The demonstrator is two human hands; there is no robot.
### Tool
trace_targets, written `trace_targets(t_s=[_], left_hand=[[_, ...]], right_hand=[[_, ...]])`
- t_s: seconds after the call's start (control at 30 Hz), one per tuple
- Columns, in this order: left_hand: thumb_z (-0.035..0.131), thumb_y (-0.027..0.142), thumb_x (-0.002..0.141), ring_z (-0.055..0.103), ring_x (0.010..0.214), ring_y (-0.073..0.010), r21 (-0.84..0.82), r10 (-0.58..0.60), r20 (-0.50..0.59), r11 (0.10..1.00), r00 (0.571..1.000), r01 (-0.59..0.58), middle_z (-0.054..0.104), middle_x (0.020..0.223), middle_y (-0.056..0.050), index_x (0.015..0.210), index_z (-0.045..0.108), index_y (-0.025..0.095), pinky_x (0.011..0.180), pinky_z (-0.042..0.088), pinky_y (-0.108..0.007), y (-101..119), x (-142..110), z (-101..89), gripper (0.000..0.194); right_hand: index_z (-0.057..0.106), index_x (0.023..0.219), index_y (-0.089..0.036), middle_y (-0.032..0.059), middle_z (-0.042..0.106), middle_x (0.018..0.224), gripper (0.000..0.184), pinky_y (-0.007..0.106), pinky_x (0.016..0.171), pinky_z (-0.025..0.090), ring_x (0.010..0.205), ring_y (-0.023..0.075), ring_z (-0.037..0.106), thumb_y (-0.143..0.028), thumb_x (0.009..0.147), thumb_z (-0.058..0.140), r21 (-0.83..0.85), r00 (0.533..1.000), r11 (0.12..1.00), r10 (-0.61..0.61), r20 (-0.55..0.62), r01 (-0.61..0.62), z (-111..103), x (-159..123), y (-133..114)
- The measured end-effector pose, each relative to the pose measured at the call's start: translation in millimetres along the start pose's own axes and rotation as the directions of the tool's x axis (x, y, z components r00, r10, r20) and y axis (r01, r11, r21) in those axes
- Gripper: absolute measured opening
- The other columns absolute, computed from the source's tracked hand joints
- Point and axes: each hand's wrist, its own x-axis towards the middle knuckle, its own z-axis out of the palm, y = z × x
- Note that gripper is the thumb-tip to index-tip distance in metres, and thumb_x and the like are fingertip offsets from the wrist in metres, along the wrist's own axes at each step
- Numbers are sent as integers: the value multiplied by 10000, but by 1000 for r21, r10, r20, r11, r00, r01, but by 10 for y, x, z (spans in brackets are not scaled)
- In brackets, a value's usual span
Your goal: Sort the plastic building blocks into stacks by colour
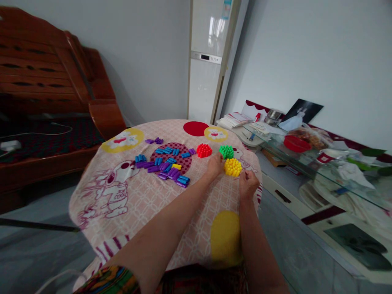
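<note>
A round bundle of short yellow sticks (232, 167) stands on the table, its tips showing as a knobbly top. My left hand (216, 165) has its fingers curled at the bundle's left edge, close to a green bundle (226, 152). At the right edge, my right hand (248, 183) is closed with its fingertips against the yellow bundle. A red bundle (204, 150) stands just left of my left hand. Loose purple pieces (174, 174), blue pieces (183, 180) and a small yellow piece (177, 166) lie scattered further left.
A patterned cloth (134, 212) covers the round table. On the right runs a glass-topped cabinet (306, 163) with papers, a red bowl (296, 143) and plastic bags. A wooden sofa (45, 73) is at left, and a tall white air conditioner (205, 81) stands behind the table.
</note>
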Motion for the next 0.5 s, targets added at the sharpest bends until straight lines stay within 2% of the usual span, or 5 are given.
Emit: trace_targets(t_s=[0.17, 0.3, 0.5], left_hand=[[517, 117, 866, 608, 846, -165, -11, 0, 9, 1000, 1000, 0, 686, 953, -73, 1089, 601, 145, 733, 447, -261, -58, -35, 52, 240], [518, 104, 844, 592, 809, -159, -31, 47, 53, 998, 997, -46, 683, 937, -60, 1076, 603, 154, 731, 448, -267, -78, -50, 81, 251], [546, 82, 782, 595, 833, -166, -73, 126, 43, 990, 991, -123, 684, 961, -64, 1061, 611, 138, 753, 458, -273, -100, 7, 139, 292]], right_hand=[[650, 701, -163, 43, 647, 642, 289, 270, 595, 375, 598, 162, 523, -373, 819, 491, 11, 1000, 1000, -2, -9, 2, 6, 6, 5], [651, 707, -162, 49, 648, 649, 285, 273, 600, 380, 605, 165, 528, -371, 814, 489, 14, 1000, 1000, 8, -4, -8, 4, 10, -7], [629, 681, -170, 46, 641, 639, 283, 270, 592, 371, 602, 163, 525, -377, 808, 484, 23, 1000, 1000, -5, -9, 5, -8, 12, -28]])
